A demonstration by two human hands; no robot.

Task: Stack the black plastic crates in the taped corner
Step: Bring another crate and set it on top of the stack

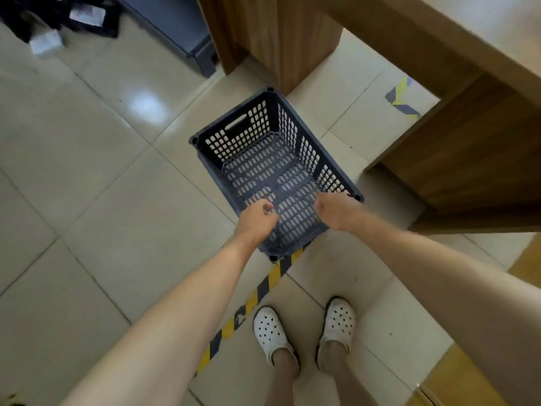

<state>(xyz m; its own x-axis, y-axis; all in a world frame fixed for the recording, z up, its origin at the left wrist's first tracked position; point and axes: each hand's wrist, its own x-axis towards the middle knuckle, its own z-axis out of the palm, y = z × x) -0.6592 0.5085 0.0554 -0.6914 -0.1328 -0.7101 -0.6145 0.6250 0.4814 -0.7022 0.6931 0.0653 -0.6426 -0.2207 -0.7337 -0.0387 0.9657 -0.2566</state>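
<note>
Shoes [304, 329]: my white clogs stand on the tile just right of the striped tape [257, 297], which runs diagonally from lower left up to the crate's near corner.
Left hand [257, 218]: fingers loosely curled, holding nothing; it hangs over the crate's near left rim. Whether it touches the rim, I cannot tell.
Right hand [336, 210]: fingers loosely curled, nothing gripped; it sits at the near right rim, close to the right corner post. Contact is not clear here either.
Crate [263, 159]: one black slotted crate, upright and empty, on the floor directly ahead of both hands, with its near corner on the end of the tape.
Long axis: runs away from me, tilted toward the upper left; the far short wall carries a handle slot.
Nearer hand: both are about equally near and flank the near end.
Next move, as I judge it: grip the near rim on each side.
Desk [456, 118]: wooden legs stand just beyond and right of the crate.
Far tape [402, 96]: a second striped mark lies under the desk.
Hidden: the crate's near wall is covered by my hands; dark items at upper left are blurred; no other crates can be made out.
</note>
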